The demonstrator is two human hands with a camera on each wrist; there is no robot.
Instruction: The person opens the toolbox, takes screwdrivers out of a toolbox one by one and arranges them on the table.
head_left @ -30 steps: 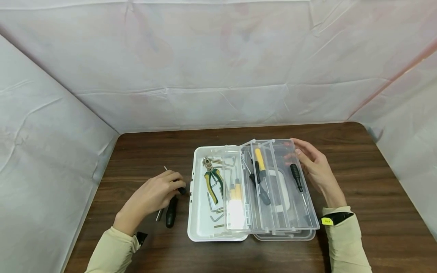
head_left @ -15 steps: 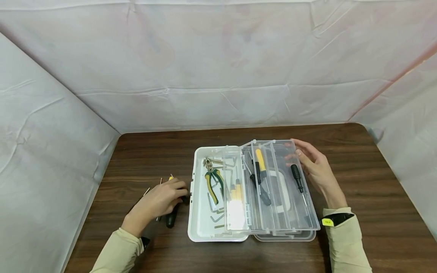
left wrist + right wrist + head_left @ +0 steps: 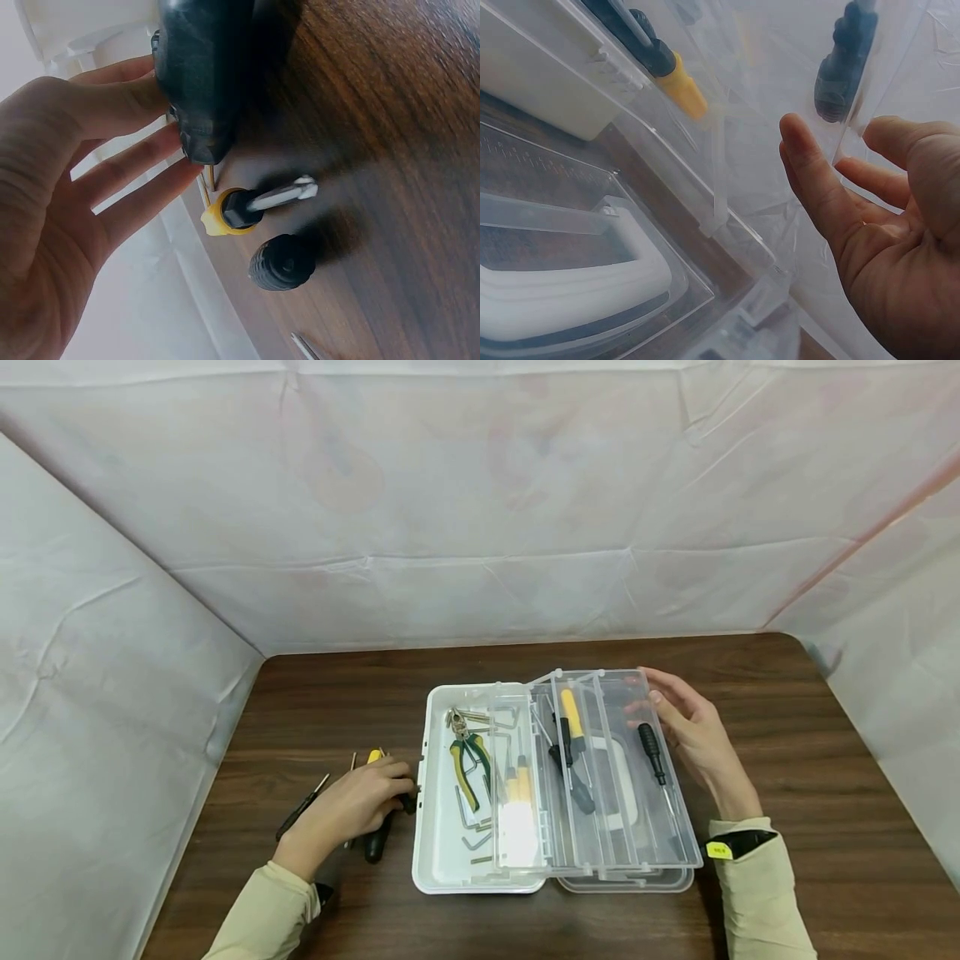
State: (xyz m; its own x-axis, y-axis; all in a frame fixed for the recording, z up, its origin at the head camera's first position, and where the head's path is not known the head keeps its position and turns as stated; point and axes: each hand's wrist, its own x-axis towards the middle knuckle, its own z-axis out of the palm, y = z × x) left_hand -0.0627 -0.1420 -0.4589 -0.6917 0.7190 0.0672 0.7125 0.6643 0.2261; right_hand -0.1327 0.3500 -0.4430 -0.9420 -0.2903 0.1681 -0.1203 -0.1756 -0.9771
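My left hand (image 3: 358, 802) is over several screwdrivers left of the white toolbox (image 3: 423, 827). In the left wrist view, thumb and fingers close about a black screwdriver handle (image 3: 202, 82); its fingertips are hidden behind it. Around it lie a yellow-and-black screwdriver (image 3: 232, 210) and a ribbed black handle (image 3: 281, 262). My right hand (image 3: 697, 735) pinches the right edge of a clear compartment tray (image 3: 611, 852), between the thumb and the other fingers. Through the plastic a black screwdriver (image 3: 651, 752) and a yellow-handled one (image 3: 572, 710) show.
Green-and-yellow pliers (image 3: 471, 764) and several hex keys (image 3: 476, 842) lie in the white box. A clear lid with a white handle (image 3: 577, 292) sits beneath the tray. A thin black screwdriver (image 3: 300, 814) lies at far left. White sheets (image 3: 480, 510) surround the wooden table (image 3: 480, 935).
My left hand has shifted slightly right and down, uncovering the thin black screwdriver and a yellow handle on the table. My right hand and the clear tray stay in place.
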